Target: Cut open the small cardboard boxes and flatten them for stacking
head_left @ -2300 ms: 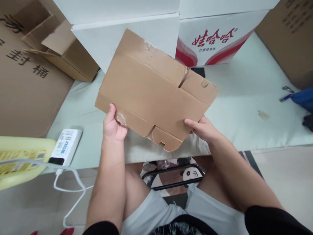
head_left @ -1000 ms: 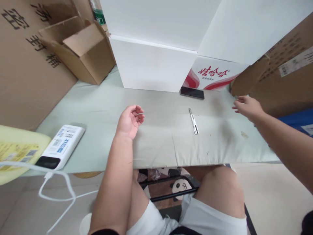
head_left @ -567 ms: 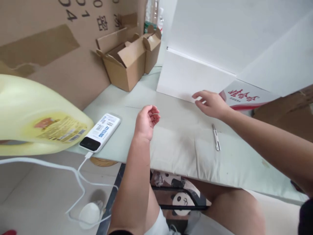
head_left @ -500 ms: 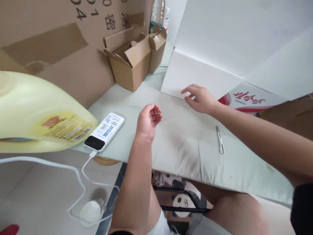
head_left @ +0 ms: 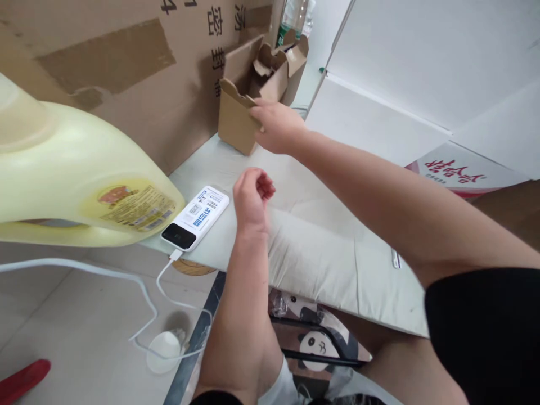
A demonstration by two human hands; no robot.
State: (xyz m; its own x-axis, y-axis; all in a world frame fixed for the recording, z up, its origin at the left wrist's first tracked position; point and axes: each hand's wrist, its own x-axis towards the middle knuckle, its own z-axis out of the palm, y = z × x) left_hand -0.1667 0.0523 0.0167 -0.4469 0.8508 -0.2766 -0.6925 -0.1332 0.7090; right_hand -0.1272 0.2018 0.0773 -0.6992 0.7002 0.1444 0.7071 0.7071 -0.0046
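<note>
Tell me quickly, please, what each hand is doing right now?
Left hand: loosely closed, holding nothing.
Right hand: gripping the front edge of the small cardboard box.

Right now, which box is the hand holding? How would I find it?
Find the huge brown carton with black writing at the back left. In front of it, beside the white boxes, stand a farther small box and a nearer small box, both open. Pick the nearer one: the right hand grips its flap.
</note>
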